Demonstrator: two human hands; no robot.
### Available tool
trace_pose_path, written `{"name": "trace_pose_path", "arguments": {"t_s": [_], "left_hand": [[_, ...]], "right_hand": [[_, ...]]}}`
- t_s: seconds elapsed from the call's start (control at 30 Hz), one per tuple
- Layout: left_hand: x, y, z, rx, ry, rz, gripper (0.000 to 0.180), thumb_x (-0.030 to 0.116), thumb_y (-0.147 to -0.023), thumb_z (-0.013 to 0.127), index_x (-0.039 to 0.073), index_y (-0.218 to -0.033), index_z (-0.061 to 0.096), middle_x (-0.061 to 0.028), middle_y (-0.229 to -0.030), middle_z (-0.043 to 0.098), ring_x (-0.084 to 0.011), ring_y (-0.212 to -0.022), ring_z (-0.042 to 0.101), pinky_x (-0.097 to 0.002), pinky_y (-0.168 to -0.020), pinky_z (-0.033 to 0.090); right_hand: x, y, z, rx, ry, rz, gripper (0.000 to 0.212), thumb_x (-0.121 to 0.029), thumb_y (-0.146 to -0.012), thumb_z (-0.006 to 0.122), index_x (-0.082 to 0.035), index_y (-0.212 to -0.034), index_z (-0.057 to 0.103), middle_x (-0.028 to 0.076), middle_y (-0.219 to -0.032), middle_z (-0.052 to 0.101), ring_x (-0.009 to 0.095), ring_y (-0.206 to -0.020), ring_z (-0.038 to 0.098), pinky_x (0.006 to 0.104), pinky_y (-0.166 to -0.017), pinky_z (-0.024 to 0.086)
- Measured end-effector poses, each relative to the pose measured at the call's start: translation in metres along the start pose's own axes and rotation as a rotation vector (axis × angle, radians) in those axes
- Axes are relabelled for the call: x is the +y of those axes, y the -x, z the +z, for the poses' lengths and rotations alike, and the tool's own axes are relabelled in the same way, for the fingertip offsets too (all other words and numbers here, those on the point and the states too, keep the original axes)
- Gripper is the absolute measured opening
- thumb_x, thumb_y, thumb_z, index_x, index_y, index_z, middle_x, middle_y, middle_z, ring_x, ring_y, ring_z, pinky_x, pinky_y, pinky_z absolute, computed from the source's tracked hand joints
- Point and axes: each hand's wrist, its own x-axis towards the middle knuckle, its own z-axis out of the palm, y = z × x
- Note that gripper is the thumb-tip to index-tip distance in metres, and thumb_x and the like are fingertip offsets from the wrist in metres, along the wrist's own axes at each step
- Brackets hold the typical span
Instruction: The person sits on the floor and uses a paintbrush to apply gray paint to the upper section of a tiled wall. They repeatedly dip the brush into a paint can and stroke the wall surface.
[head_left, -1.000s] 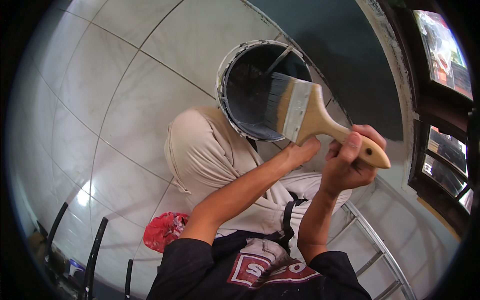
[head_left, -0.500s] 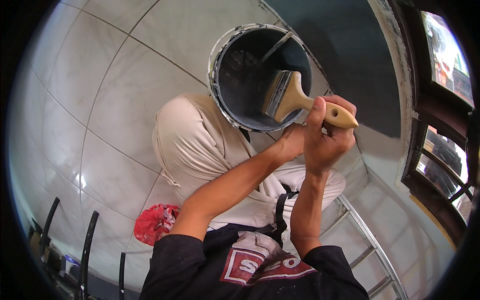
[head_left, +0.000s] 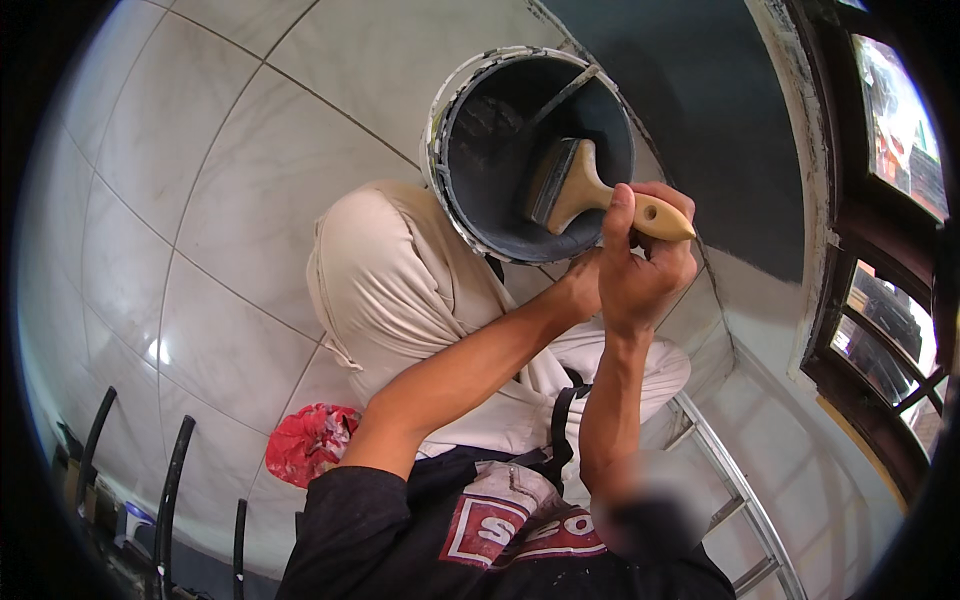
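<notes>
My right hand (head_left: 648, 268) is wrapped round the pale wooden handle of a wide paintbrush (head_left: 580, 195), thumb on top. The brush's metal band and bristle end are inside the mouth of a round bucket (head_left: 437, 185) with a paint-smeared rim. Dark grey paint coats the bucket's inner wall, and a thin stick (head_left: 562, 93) leans against the far side. My left hand (head_left: 583, 288) is at the near side of the bucket, below the rim. Its fingers are hidden behind my right hand and the bucket, so its grip does not show.
Pale tiles (head_left: 270, 190) cover the floor. A dark grey painted wall section (head_left: 700, 120) and brown-framed windows (head_left: 885, 310) stand at the right. A metal ladder (head_left: 735, 485) is lower right. Crumpled red plastic (head_left: 310, 440) lies by my left elbow; black bars (head_left: 175, 490) rise lower left.
My right hand has moved a little left, carrying the brush further over the bucket's inside. The left arm looks nearly unmoved.
</notes>
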Motion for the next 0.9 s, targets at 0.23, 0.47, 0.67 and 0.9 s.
{"name": "trace_pose_path", "arguments": {"t_s": [0.23, 0.47, 0.67, 0.9], "left_hand": [[-0.002, -0.009, 0.006, 0.085, 0.055, -0.024, 0.015, 0.006, -0.076, 0.076, 0.004, -0.091, 0.078, -0.0193, -0.092, 0.077, -0.0319, -0.089, 0.077, -0.0411, -0.079, 0.062], [0.025, -0.004, -0.037, -0.222, -0.178, -0.110, 0.019, 0.006, -0.072, 0.076, 0.002, -0.090, 0.079, -0.0228, -0.092, 0.075, -0.0346, -0.090, 0.076, -0.0457, -0.081, 0.061], [0.030, -0.004, -0.053, -0.266, -0.262, -0.064, 0.022, 0.009, -0.072, 0.077, 0.006, -0.093, 0.080, -0.0164, -0.094, 0.078, -0.0328, -0.091, 0.077, -0.0470, -0.080, 0.060], [0.032, -0.002, -0.056, -0.262, -0.275, -0.063, 0.022, 0.012, -0.071, 0.078, 0.007, -0.092, 0.079, -0.0146, -0.095, 0.078, -0.0313, -0.091, 0.077, -0.0453, -0.080, 0.059]], "right_hand": [[-0.005, -0.002, -0.026, 0.112, -0.075, 0.079, 0.016, -0.012, -0.099, 0.073, 0.003, -0.095, 0.068, 0.006, -0.096, 0.069, 0.008, -0.065, 0.065, 0.0229, -0.058, 0.052], [-0.023, -0.023, -0.051, 0.142, -0.209, 0.193, 0.019, -0.016, -0.104, 0.066, 0.003, -0.102, 0.063, 0.007, -0.085, 0.067, 0.006, -0.057, 0.058, 0.0201, -0.052, 0.045], [-0.010, -0.040, -0.064, 0.081, -0.184, 0.168, 0.020, -0.020, -0.106, 0.065, 0.000, -0.106, 0.062, 0.003, -0.072, 0.063, 0.004, -0.055, 0.055, 0.0166, -0.047, 0.038], [-0.001, -0.050, -0.072, 0.071, -0.150, 0.114, 0.021, -0.021, -0.105, 0.068, 0.000, -0.106, 0.064, 0.004, -0.079, 0.065, 0.005, -0.059, 0.059, 0.0171, -0.049, 0.043]]}}
